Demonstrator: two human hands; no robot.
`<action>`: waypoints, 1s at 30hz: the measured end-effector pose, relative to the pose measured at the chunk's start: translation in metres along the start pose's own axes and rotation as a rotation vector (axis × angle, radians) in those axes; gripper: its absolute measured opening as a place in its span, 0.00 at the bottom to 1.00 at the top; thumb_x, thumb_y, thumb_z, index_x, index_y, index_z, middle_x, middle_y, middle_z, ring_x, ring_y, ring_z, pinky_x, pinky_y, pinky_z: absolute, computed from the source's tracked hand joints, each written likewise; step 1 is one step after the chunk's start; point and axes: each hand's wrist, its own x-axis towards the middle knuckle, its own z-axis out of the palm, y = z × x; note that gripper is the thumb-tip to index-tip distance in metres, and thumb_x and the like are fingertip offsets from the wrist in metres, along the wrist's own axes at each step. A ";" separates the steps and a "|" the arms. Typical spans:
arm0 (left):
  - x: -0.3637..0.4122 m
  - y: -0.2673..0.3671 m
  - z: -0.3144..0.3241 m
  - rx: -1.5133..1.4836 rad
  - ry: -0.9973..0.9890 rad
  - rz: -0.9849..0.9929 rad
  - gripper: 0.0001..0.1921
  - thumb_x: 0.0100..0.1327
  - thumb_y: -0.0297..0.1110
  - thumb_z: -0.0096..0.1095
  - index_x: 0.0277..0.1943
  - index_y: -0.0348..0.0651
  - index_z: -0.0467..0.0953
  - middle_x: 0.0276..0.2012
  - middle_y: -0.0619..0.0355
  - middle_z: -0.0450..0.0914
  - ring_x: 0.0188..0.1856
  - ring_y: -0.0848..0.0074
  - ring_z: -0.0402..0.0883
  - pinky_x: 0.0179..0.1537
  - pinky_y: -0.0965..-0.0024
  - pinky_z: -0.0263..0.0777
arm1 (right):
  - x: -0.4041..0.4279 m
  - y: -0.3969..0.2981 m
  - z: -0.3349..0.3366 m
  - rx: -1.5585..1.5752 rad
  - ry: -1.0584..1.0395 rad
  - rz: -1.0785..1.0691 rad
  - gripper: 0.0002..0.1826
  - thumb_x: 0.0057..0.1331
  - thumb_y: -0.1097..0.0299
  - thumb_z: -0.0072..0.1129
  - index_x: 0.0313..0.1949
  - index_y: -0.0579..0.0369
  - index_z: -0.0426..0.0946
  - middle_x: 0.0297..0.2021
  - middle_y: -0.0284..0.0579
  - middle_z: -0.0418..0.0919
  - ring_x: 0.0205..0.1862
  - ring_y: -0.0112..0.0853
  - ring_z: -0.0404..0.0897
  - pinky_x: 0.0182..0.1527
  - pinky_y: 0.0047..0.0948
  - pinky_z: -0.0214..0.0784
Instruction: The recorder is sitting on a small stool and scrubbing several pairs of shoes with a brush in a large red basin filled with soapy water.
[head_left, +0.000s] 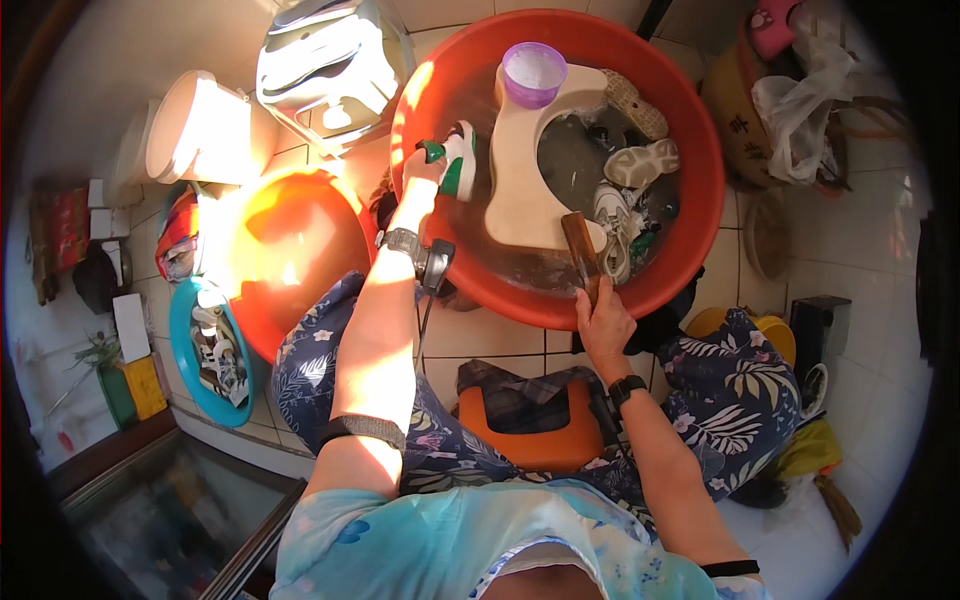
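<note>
A large red plastic basin (701, 202) of murky water lies before me. At its left side my left hand (424, 166) grips a green, white and dark sneaker (463, 161). My right hand (606, 322) holds a brown brush (580, 244), apparently wooden, over the near rim; its bristles are hidden. A beige U-shaped plastic stool (514, 172) stands in the water between the hands. On its far end sits a purple tub (532, 97) with white contents, perhaps powder. Wet shoes crowd the basin's right side, including two with soles showing (636, 105) and a pale laced sneaker (613, 221).
An orange-red basin (300, 247) stands left, beside a blue basin (180, 375) holding shoes. Behind are a pale bucket (187, 135) and a sunlit boxy item (330, 75). An orange stool (525, 442) is between my legs. A brown pot (727, 112) stands right.
</note>
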 end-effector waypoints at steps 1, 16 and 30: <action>-0.015 0.020 -0.005 -0.296 -0.044 0.008 0.12 0.60 0.32 0.63 0.43 0.35 0.78 0.35 0.55 0.81 0.35 0.74 0.76 0.39 0.69 0.70 | 0.000 0.002 0.000 0.010 -0.003 0.013 0.26 0.65 0.51 0.56 0.54 0.58 0.72 0.28 0.50 0.79 0.23 0.44 0.79 0.24 0.40 0.71; -0.124 0.071 0.074 -1.006 -0.278 -0.125 0.11 0.64 0.32 0.64 0.46 0.36 0.76 0.39 0.60 0.80 0.40 0.77 0.77 0.43 0.71 0.70 | 0.004 0.003 -0.057 0.567 -0.273 0.518 0.27 0.64 0.44 0.54 0.47 0.55 0.77 0.38 0.57 0.82 0.43 0.54 0.79 0.46 0.45 0.71; -0.157 0.099 0.091 0.475 -0.061 0.562 0.31 0.50 0.37 0.72 0.56 0.34 0.69 0.52 0.39 0.71 0.57 0.52 0.68 0.54 0.54 0.66 | -0.002 -0.012 -0.045 0.659 -0.400 0.539 0.31 0.63 0.44 0.52 0.51 0.60 0.75 0.42 0.60 0.80 0.47 0.54 0.78 0.49 0.47 0.69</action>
